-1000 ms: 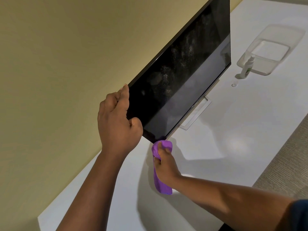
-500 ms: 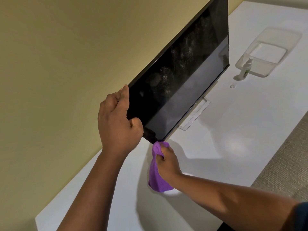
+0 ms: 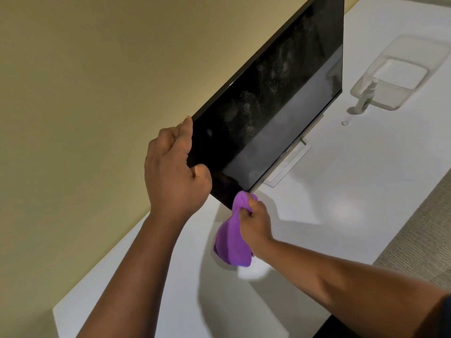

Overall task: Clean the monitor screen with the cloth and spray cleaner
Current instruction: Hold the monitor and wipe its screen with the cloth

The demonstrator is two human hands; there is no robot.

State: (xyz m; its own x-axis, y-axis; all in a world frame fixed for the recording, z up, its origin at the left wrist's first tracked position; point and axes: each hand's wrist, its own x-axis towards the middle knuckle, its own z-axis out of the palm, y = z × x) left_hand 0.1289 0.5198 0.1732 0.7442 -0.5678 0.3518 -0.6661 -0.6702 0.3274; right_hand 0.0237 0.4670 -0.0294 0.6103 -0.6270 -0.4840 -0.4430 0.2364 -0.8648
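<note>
I see one monitor (image 3: 280,106), gripped by my left hand (image 3: 174,174), and one cloth (image 3: 234,240), bunched in my right hand (image 3: 255,222). One spray bottle (image 3: 366,96), one clear tub (image 3: 400,76), a white worktop (image 3: 353,179), a yellow wall (image 3: 97,93).

Both forearms are bare from wrist to elbow, with no watch or rings showing, and a dark sleeve (image 3: 447,313) edge shows at the right upper arm.
</note>
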